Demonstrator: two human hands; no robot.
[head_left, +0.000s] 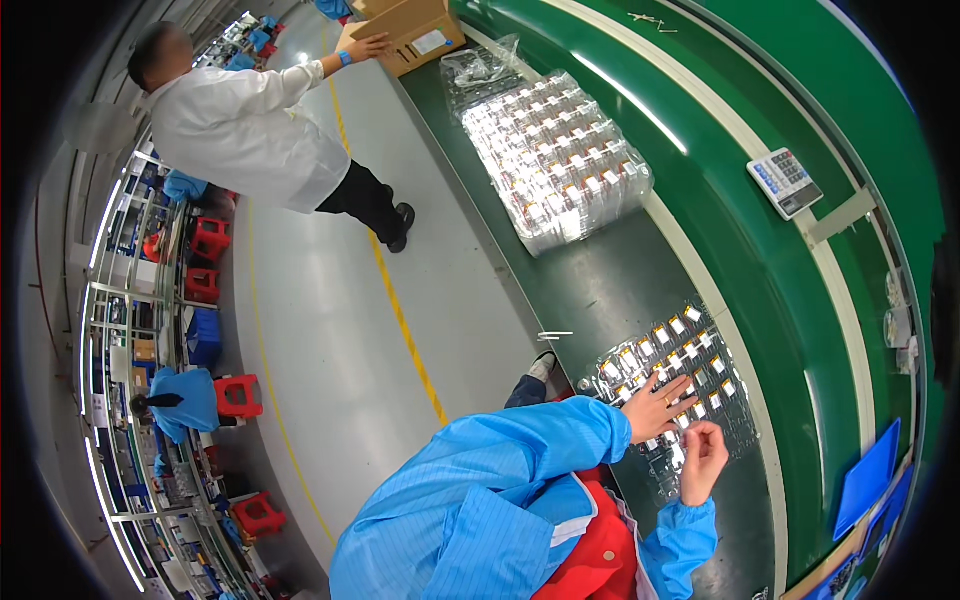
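A clear plastic tray (738,410) lies on the dark green bench in front of me, holding rows of small white rectangular parts with orange ends (677,325). My left hand (657,408) rests over the tray's near side, palm down, fingers stretched out across several of the parts. Just to the right, my right hand (704,462) is raised over the tray's near edge. Its fingers are curled together in a pinch; whatever they hold is too small or hidden to make out.
Farther along the bench stands a tall stack of similar filled clear trays (560,160), partly wrapped in plastic. A calculator (785,183) lies at the right, and blue bins (868,480) sit at lower right. Across the aisle, a person in white (250,130) touches a cardboard box (415,35).
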